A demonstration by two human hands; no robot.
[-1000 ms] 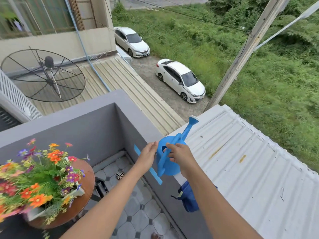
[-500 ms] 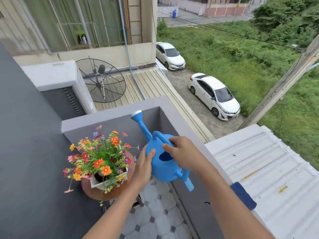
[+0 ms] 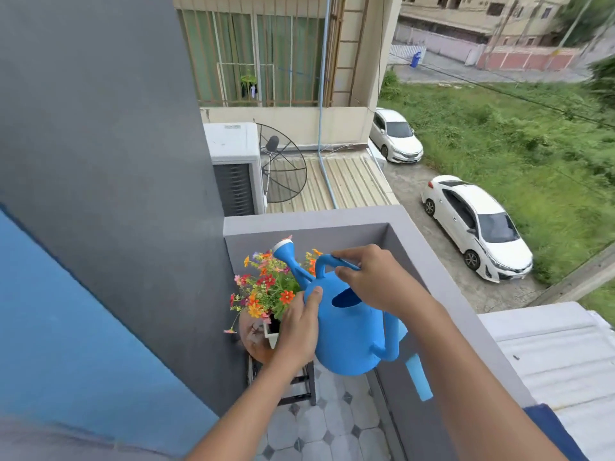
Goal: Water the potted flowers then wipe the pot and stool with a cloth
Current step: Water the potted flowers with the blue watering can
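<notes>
A blue watering can (image 3: 349, 331) hangs in the air over the balcony corner, its spout head (image 3: 283, 249) raised above the flowers. My right hand (image 3: 369, 281) grips the can's top handle. My left hand (image 3: 299, 324) presses flat against the can's left side. The colourful flowers (image 3: 266, 287) stand in a white pot (image 3: 271, 336) on a round brown stool (image 3: 254, 344), partly hidden behind my left hand and the can. A dark blue cloth (image 3: 545, 420) lies on the ledge at the lower right, partly behind my right arm.
The grey balcony ledge (image 3: 442, 281) runs along the right, a dark grey wall (image 3: 116, 194) stands on the left. Grey tiles (image 3: 319, 424) cover the narrow floor. Beyond the ledge are a white metal roof (image 3: 559, 354), two white cars and grass far below.
The can came off the ledge and swung left, its spout now over the flowers. My view turned left and the cloth slid toward the lower right corner.
</notes>
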